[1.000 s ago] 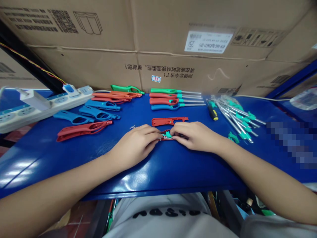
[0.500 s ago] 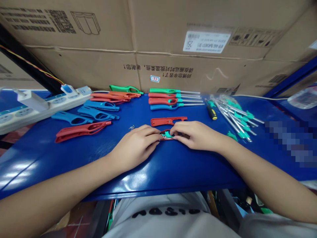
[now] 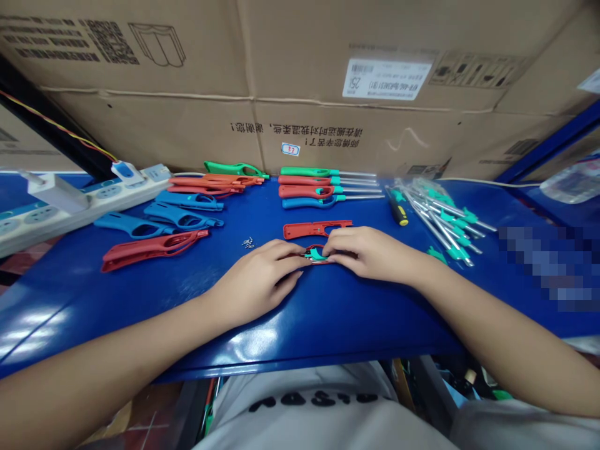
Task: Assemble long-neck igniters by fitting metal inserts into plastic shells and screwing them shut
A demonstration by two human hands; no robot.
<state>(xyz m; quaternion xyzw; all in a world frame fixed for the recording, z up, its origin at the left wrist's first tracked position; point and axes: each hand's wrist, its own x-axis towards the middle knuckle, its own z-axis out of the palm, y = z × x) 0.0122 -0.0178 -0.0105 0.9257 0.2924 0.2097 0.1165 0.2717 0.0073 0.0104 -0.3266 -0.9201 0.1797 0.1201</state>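
Note:
On the blue table, a red lighter casing half (image 3: 322, 262) lies between my hands, mostly covered by fingers, with a green trigger piece (image 3: 317, 253) seated in it. My left hand (image 3: 267, 272) grips the casing's left end, fingertips over it and thumb lower. My right hand (image 3: 368, 253) pinches at the casing's right part, beside the green piece; the fingertips' exact hold is partly hidden. Just behind them lies another red lighter casing half (image 3: 300, 230), inner side up. Small screws (image 3: 248, 243) sit in a little pile beyond my left hand.
Blue, orange, green and red lighter casings (image 3: 152, 249) lie at left near a white power strip (image 3: 100, 197). Lighters with metal tubes (image 3: 309, 191) are lined up at the back. A screwdriver (image 3: 399, 211) and several metal tubes with green parts (image 3: 447, 219) lie at right. A cardboard box (image 3: 300, 75) stands behind.
My left thumb has dropped slightly away from the casing while the left fingers reach a little further over it. My right hand stays nearly in place. The view has shifted slightly.

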